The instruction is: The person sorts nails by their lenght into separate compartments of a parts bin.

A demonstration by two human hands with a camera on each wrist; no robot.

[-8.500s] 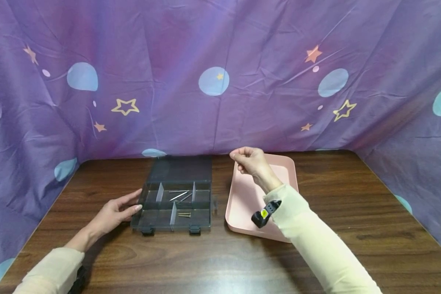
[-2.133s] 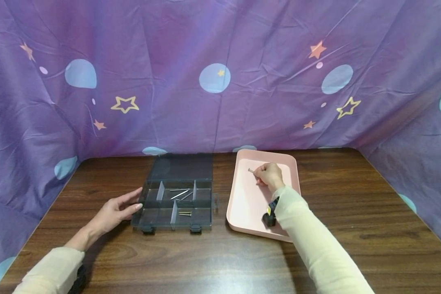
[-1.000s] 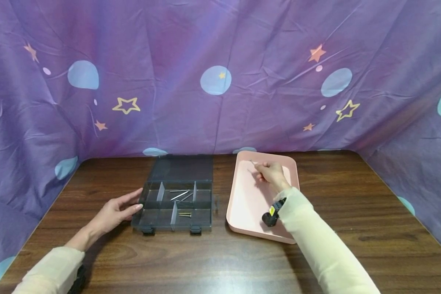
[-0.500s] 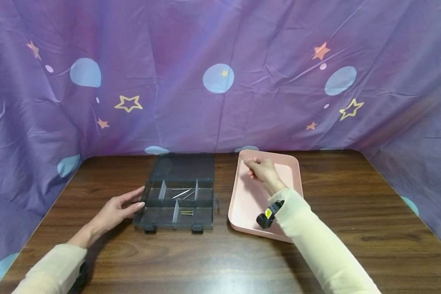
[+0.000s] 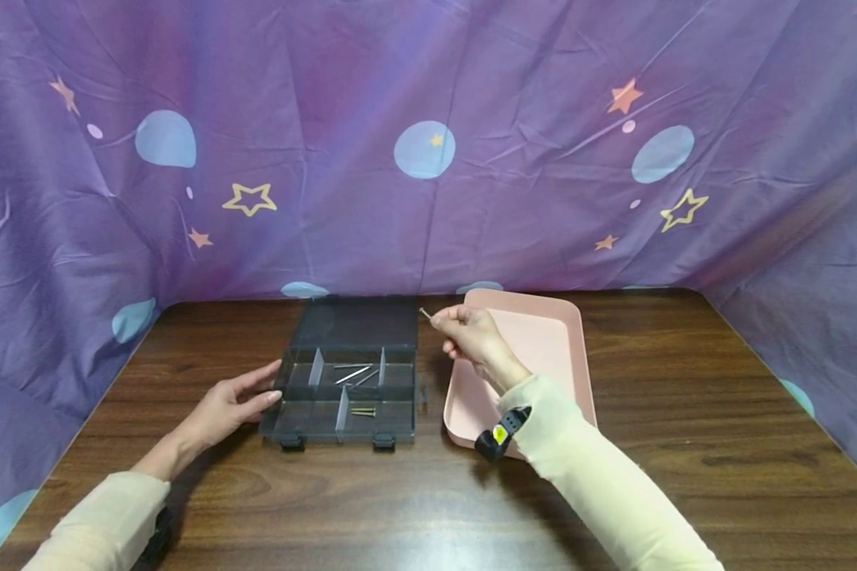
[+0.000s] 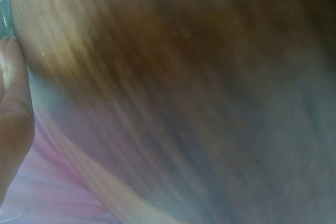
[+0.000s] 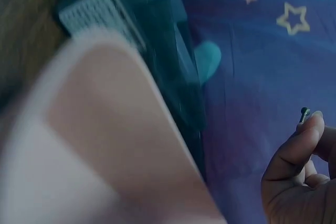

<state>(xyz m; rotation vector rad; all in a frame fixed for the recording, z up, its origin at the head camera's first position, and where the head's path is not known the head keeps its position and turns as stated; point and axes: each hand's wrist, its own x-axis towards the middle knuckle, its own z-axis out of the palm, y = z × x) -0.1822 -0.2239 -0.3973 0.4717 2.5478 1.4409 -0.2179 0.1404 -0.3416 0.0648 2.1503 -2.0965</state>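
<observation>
A dark see-through organizer box lies on the wooden table with its lid folded back. Several silver nails lie in its back middle compartment, and brass-coloured screws lie in a front one. My left hand rests against the box's left side, thumb near the rim and fingers fairly straight. Between thumb and index finger, my right hand pinches a small screw, above the gap between the box and a pink tray. The right wrist view shows the screw's round head past the fingertips.
Clear dividers split the box into compartments. Two latches stick out at its front. A purple curtain with stars hangs behind the table. The left wrist view is mostly blurred tabletop.
From over the tray, my right hand has moved left toward the box with the screw in its fingers. My left hand has stayed at the box's side.
</observation>
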